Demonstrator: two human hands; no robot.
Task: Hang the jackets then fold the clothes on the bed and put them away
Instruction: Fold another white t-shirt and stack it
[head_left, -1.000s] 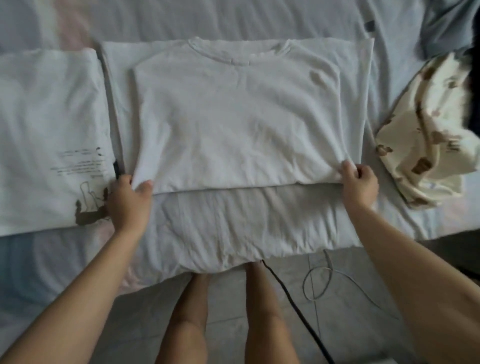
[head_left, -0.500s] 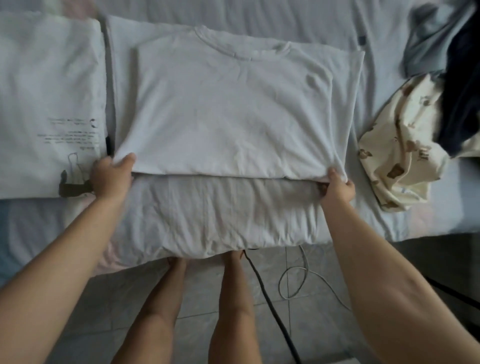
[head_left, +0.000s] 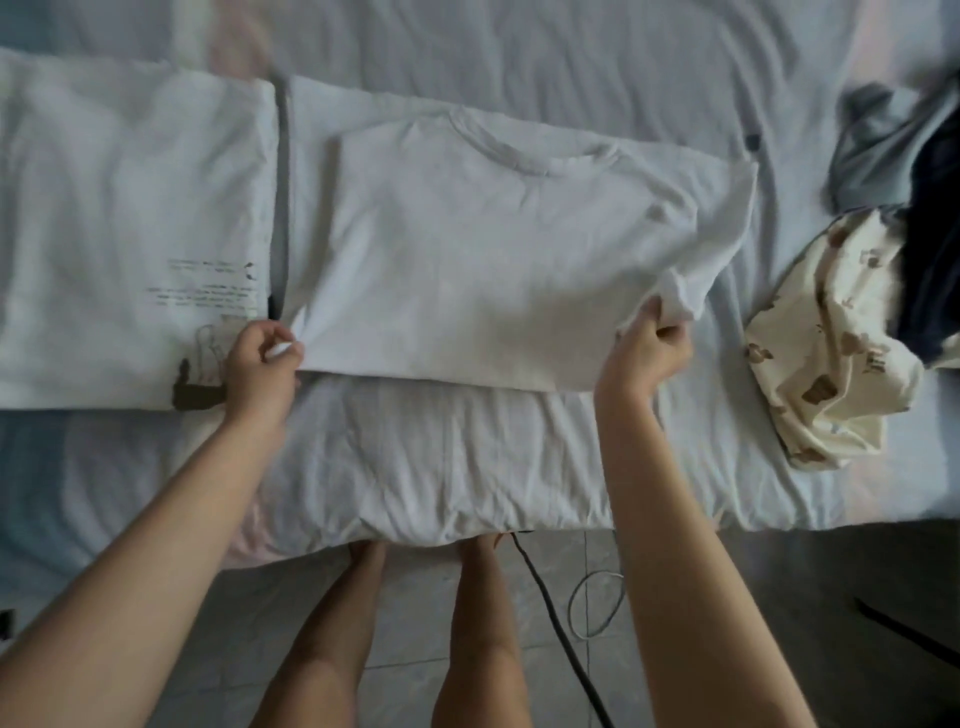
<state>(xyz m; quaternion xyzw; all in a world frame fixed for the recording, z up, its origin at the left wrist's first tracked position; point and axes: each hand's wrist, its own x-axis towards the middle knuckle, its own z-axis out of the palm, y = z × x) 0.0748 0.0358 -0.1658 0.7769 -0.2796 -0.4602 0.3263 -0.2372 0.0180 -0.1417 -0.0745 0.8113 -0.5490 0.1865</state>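
Black cable (head_left: 558, 631) and looped white cable (head_left: 570, 605) on grey tiled floor (head_left: 821, 571)

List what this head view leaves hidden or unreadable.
Head view only:
- Printed text on the folded shirt: too small, blurred.
- Type of dark garment: cut by right edge, blurred.
- Hem corner of white T-shirt: bunched inside right hand.
- Ends of black cable: under the bed, off bottom edge.

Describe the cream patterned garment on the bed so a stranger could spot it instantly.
Look at the bed, then its right side, past the white T-shirt in the middle. The crumpled cream garment lies near the edge beside a navy garment; only it has small brown prints.
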